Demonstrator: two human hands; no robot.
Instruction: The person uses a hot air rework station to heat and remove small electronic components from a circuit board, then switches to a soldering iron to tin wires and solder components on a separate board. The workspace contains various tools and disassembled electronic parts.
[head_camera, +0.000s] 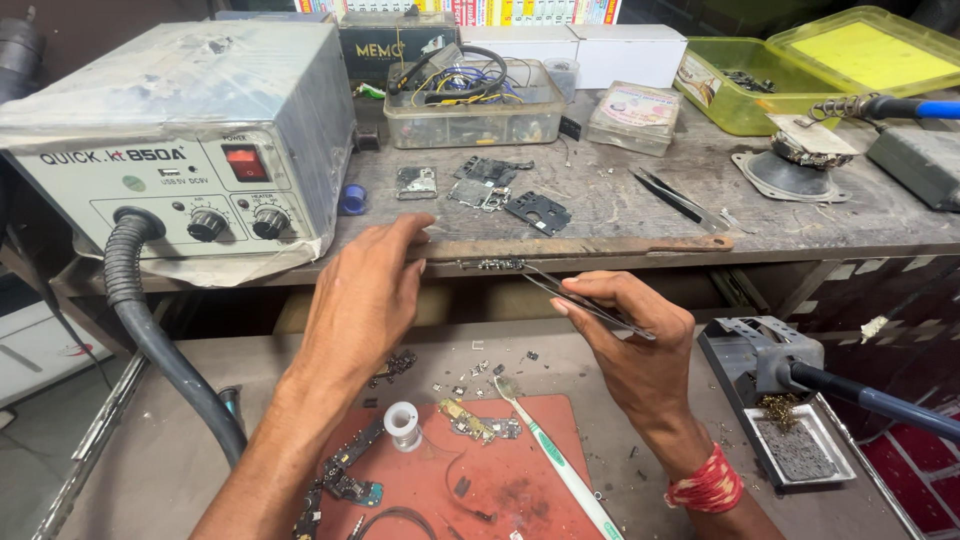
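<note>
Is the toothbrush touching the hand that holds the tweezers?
Apart. The head view shows the toothbrush lying on the red mat, while the right hand holds the tweezers above it, with bare table showing between them.

2 white boxes (620, 52) are sitting at the tabletop's back, beside a dark printed box (385, 45) and a small labelled clear case (634, 112).

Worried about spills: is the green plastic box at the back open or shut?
Open: the green box has its lid swung back, with small parts showing inside.

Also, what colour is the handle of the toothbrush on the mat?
White with a green stripe, on the toothbrush; the head view shows it.
</note>
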